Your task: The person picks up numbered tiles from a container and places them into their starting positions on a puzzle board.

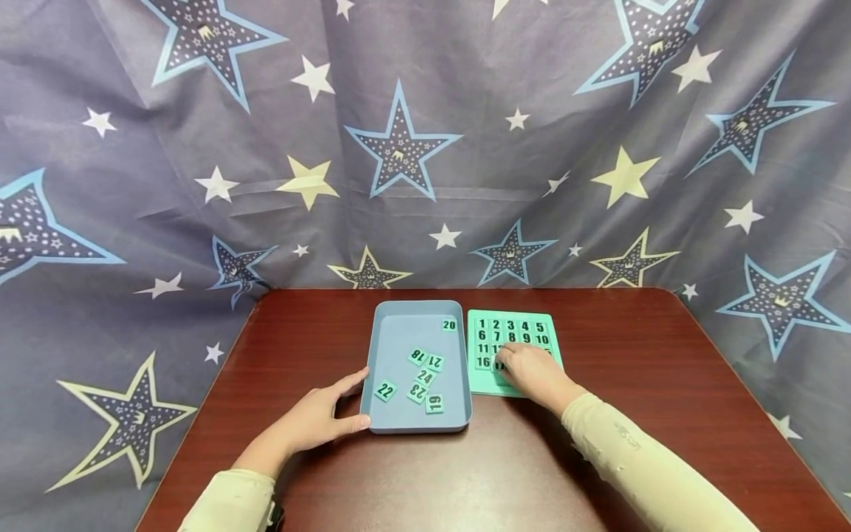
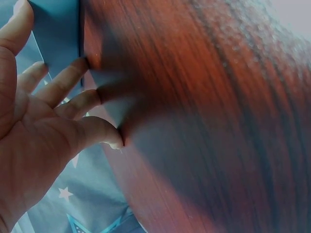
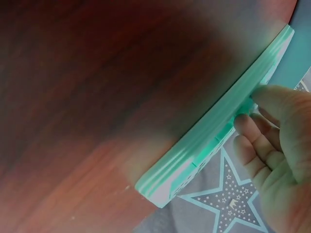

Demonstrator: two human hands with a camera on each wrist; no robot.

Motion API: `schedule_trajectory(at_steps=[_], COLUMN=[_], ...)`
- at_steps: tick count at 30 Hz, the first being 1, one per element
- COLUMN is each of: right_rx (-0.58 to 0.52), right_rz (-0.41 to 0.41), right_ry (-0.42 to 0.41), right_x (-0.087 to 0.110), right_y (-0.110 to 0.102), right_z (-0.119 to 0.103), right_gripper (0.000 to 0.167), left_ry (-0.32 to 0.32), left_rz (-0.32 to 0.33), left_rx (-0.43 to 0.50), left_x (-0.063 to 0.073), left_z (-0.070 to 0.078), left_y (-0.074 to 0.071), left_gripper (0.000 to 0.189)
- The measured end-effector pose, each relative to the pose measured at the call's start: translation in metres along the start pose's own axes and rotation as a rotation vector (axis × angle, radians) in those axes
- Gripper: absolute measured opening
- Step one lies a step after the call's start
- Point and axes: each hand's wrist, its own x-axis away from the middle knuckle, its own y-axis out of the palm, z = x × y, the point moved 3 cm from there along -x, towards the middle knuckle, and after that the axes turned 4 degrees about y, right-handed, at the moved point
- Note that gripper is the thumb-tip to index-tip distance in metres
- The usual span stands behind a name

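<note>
A green number board [image 1: 490, 384] lies on the table with rows of numbered tiles in it. Over its lower rows, my right hand [image 1: 537, 375] pinches a green number tile [image 1: 500, 365] between thumb and fingers; the fingers partly cover its number, which looks like 17. The tile's edge [image 3: 247, 106] also shows in the right wrist view. My left hand [image 1: 318, 415] rests with spread fingers against the left side of a blue-grey tray [image 1: 399, 325]. Inside the tray lie several loose tiles, among them tile 20 [image 1: 449, 325], tile 22 [image 1: 385, 390] and tile 19 [image 1: 434, 403].
The tray and board stand side by side on a reddish-brown wooden table [image 1: 618, 428]. Behind the table's far edge hangs a grey curtain [image 1: 479, 177] printed with stars.
</note>
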Motion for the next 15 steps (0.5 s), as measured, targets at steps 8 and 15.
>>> schedule_trajectory(at_steps=[8, 15], right_rx=[-0.128, -0.200], right_rz=[-0.012, -0.080], right_ry=[0.118, 0.180], right_x=[0.0015, 0.0013], right_y=[0.0026, -0.0024], right_z=[0.0002, 0.0032], right_gripper=[0.029, 0.033], left_ry=[-0.015, -0.027], left_rz=[-0.002, -0.006], left_rx=[0.004, 0.010], left_x=[0.0015, 0.0012], left_z=[0.0005, 0.0024], left_y=[-0.0008, -0.0024], left_gripper=[0.094, 0.093])
